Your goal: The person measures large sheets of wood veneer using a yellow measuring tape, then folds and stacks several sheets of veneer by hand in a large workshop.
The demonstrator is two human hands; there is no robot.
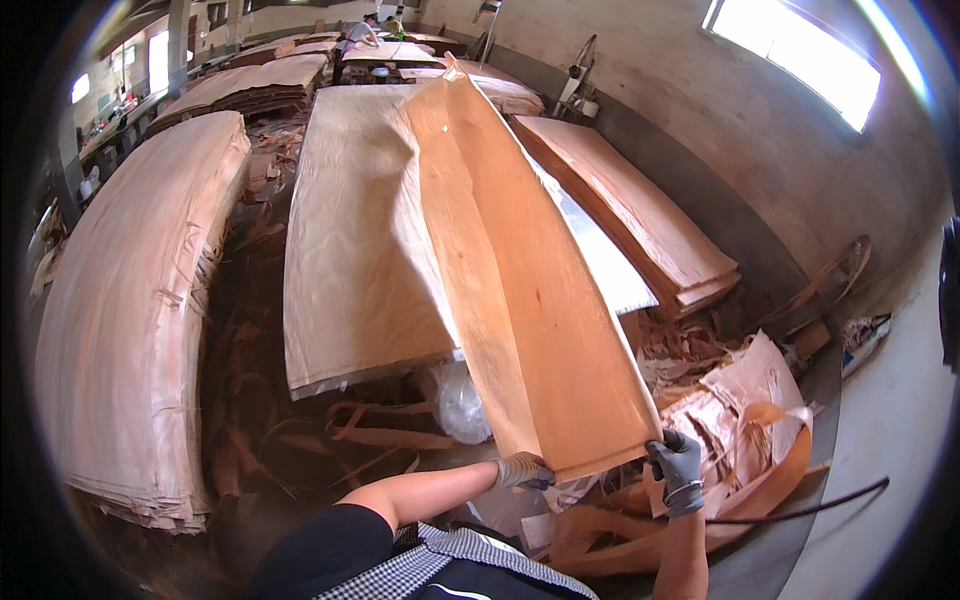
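Observation:
A long orange-brown sheet of wood veneer [545,310] slants from my hands up over a pale sheet-topped table. Its far end rises to a crumpled peak, and a fold runs along its length. My gloved left hand [525,470] is closed on the near left corner. The near right corner is gripped by my right hand [677,470], in a grey glove, with fingers wrapped over the edge. Under the veneer lies a broad pale sheet [350,240], partly shaded and partly covered by it.
A tall veneer stack [140,320] stands at left, another stack [630,205] by the right wall. Torn veneer scraps [750,420] pile up at right, near a dark rod [800,508]. Clear plastic [460,402] hangs below the table. Far off, a person [362,32] leans over another stack.

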